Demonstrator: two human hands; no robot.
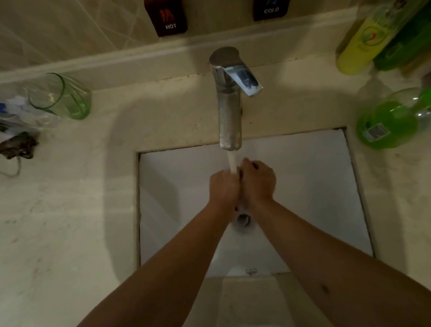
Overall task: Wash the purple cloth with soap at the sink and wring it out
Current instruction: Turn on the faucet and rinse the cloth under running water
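Both hands, left hand (223, 188) and right hand (257, 182), are clenched tight together under the faucet (229, 115), its water stream (232, 164) striking them; the purple cloth is hidden between them, barely a dark sliver; below the faucet lies the white sink (319, 179).

Counts: 2 hands, left hand (224, 188) and right hand (257, 182); 1 faucet (229, 110); 1 sink (307, 171); 1 green glass (63, 95); 2 wall labels, HOT label (167, 13) and COLD label (271, 6); 3 bottles: yellow bottle (360, 38), dark green bottle (404, 35), green soap bottle (392, 120)
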